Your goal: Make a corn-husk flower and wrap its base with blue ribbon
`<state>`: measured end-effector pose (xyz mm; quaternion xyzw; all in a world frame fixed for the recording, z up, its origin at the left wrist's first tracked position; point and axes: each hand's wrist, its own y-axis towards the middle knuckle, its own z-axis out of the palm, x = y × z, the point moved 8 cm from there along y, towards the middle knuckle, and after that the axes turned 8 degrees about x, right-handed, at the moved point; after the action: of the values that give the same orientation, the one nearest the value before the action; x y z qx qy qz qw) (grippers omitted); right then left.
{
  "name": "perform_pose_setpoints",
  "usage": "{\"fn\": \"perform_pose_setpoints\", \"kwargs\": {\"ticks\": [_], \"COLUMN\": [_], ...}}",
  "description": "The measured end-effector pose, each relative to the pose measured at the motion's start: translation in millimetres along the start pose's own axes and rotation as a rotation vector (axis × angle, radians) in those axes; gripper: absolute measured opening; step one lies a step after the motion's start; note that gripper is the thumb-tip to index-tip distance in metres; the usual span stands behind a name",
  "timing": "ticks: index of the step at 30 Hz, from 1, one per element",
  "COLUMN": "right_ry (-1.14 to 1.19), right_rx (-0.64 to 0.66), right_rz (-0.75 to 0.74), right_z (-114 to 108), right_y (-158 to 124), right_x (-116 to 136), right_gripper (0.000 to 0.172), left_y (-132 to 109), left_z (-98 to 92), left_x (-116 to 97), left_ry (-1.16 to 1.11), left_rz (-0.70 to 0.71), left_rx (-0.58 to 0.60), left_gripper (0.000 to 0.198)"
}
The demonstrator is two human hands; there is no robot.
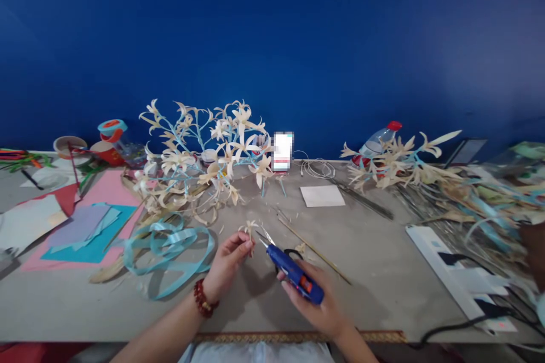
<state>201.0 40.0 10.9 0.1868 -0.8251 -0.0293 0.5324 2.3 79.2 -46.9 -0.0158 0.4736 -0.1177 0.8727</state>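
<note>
Between the thumb and fingers of my left hand (237, 249) is a small cream artificial flower (250, 226), its petals pointing up. My right hand (317, 298) is wrapped round a blue hot glue gun (293, 273). The gun's nozzle points up and left, close to the flower; I cannot tell whether they touch. Behind the gun lies a pair of scissors (293, 253), partly hidden by it. Past my hands stand branches of cream artificial flowers (230, 153) with pale blue stems.
A loose light blue ribbon (170, 258) lies left of my left arm, near coloured paper sheets (91, 232). A thin stick (317, 250) and a white card (322, 195) lie beyond my right hand. At right are a power strip (451, 278) with cables and a red-capped bottle (377, 142).
</note>
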Motion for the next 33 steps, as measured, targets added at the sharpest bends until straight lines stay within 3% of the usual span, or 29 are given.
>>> {"fn": "perform_pose_setpoints", "kwargs": {"ticks": [9, 33], "right_ry": [-0.312, -0.349], "right_rx": [-0.034, -0.049], "right_rz": [-0.198, -0.251], "right_z": [8.8, 12.7], "right_y": [5.4, 8.3], "right_x": [26.0, 26.3], "right_gripper": [0.010, 0.011], "left_y": [0.0, 0.3], "left_z": [-0.6, 1.3], "left_x": [6.2, 0.8], "left_ry": [-0.030, -0.010], "left_rz": [-0.010, 0.014], "left_rx": [0.027, 0.058], "left_gripper": [0.023, 0.021]}}
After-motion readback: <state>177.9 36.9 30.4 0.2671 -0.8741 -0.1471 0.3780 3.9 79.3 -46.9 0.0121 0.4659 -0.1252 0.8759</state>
